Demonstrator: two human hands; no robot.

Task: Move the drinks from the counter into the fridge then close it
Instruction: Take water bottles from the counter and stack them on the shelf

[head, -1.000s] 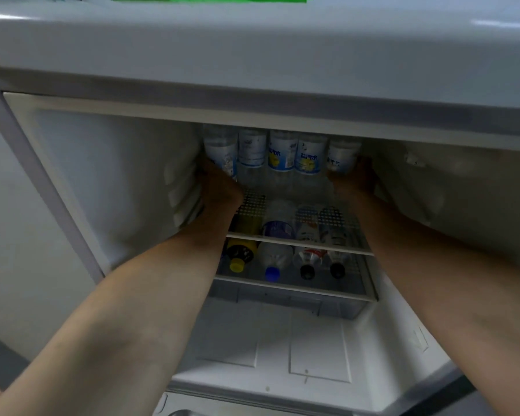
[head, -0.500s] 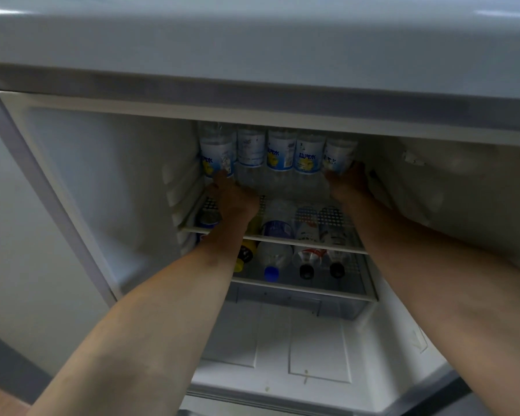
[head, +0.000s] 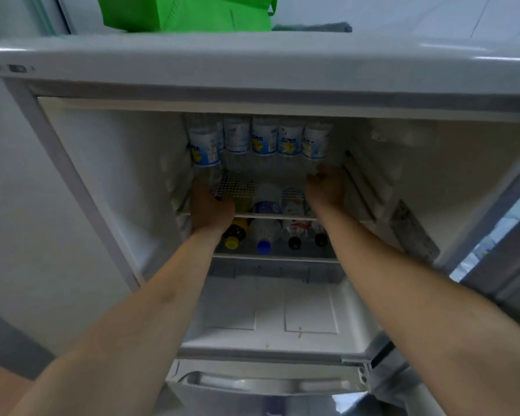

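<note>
The fridge (head: 108, 181) stands open. A row of clear, blue-labelled water bottles (head: 264, 139) stands upright at the back of the upper wire shelf (head: 270, 216). The leftmost bottle (head: 204, 145) stands slightly nearer than the others. My left hand (head: 212, 207) lies over the shelf's front edge, fingers stretched toward that bottle's base and reaching it. My right hand (head: 324, 187) hovers at the right side of the shelf, loosely curled and holding nothing, just below the rightmost bottle (head: 314, 142).
Several bottles lie on the lower shelf with caps facing me, among them a yellow cap (head: 231, 243) and a blue cap (head: 263, 247). The fridge door (head: 505, 241) hangs open on the right. A green bag (head: 186, 10) sits on top of the fridge.
Both hands have drawn back from the bottle row toward the shelf's front edge. My right hand has let go of the rightmost bottle. My view has tilted upward.
</note>
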